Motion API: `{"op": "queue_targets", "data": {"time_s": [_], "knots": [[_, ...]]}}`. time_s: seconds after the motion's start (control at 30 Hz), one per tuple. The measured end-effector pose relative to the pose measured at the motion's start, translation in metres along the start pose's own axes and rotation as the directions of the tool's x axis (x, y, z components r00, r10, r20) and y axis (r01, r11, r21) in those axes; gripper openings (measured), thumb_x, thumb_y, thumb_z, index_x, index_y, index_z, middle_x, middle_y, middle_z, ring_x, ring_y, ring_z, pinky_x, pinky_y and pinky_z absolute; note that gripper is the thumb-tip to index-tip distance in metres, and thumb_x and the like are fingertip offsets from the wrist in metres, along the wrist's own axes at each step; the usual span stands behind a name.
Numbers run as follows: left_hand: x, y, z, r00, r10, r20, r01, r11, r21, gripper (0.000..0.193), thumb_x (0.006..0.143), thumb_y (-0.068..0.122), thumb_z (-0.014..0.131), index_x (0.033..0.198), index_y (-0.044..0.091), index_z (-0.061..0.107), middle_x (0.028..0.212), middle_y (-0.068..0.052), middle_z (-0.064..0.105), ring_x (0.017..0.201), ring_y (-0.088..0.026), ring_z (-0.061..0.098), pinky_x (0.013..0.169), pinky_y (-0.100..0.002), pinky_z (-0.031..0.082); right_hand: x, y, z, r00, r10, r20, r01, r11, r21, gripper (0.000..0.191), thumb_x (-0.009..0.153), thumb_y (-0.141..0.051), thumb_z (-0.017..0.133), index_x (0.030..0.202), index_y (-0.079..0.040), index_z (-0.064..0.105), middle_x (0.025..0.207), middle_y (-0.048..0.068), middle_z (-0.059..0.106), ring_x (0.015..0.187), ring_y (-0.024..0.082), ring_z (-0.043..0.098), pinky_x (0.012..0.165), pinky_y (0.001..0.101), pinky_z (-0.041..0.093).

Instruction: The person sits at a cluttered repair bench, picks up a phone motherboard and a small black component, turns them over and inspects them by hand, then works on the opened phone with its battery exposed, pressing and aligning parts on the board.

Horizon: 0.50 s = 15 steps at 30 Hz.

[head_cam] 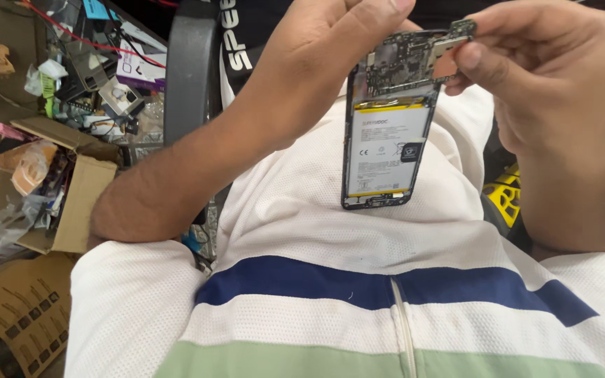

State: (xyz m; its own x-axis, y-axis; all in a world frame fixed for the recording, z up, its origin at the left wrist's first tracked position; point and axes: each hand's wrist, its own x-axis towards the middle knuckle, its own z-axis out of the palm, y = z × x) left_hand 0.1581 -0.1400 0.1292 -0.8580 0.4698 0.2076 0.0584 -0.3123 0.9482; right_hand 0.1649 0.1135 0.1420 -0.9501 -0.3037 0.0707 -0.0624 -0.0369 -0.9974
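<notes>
An opened phone with its back cover off hangs upright in front of my chest, showing a white battery with yellow edges and a dark circuit board at its top. My left hand grips the phone's upper left edge. My right hand pinches the circuit board at its upper right corner, where the board sits tilted up from the frame. My white shirt with a blue and a green stripe fills the lower view.
An open cardboard box stuffed with plastic bags and parts stands at the left. Behind it lie wires, small boxes and tools. A grey chair arm rises beside my left forearm. A yellow and black object shows at the right.
</notes>
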Motion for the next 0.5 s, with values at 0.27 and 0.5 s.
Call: {"op": "queue_targets", "data": {"time_s": [0.27, 0.5], "knots": [[-0.008, -0.009, -0.005, 0.992, -0.128, 0.002, 0.126, 0.98, -0.156, 0.037, 0.113, 0.021, 0.048, 0.127, -0.006, 0.07, 0.112, -0.015, 0.077, 0.1, -0.018, 0.078, 0.093, -0.033, 0.066, -0.014, 0.001, -0.002, 0.999, -0.042, 0.001, 0.042, 0.99, -0.135, 0.01, 0.108, 0.005, 0.07, 0.116, 0.004, 0.063, 0.108, 0.019, 0.073, 0.096, 0.019, 0.077, 0.082, 0.0244, 0.066], [-0.01, -0.01, -0.003, 0.991, -0.131, -0.001, 0.129, 0.979, -0.157, 0.028, 0.111, 0.006, 0.049, 0.13, -0.006, 0.065, 0.116, -0.015, 0.076, 0.105, -0.017, 0.077, 0.097, -0.032, 0.067, -0.023, -0.006, -0.007, 0.999, -0.008, 0.032, 0.016, 0.967, -0.254, 0.01, 0.11, 0.007, 0.073, 0.113, 0.006, 0.063, 0.107, 0.019, 0.072, 0.098, 0.018, 0.075, 0.087, 0.0225, 0.064]]}}
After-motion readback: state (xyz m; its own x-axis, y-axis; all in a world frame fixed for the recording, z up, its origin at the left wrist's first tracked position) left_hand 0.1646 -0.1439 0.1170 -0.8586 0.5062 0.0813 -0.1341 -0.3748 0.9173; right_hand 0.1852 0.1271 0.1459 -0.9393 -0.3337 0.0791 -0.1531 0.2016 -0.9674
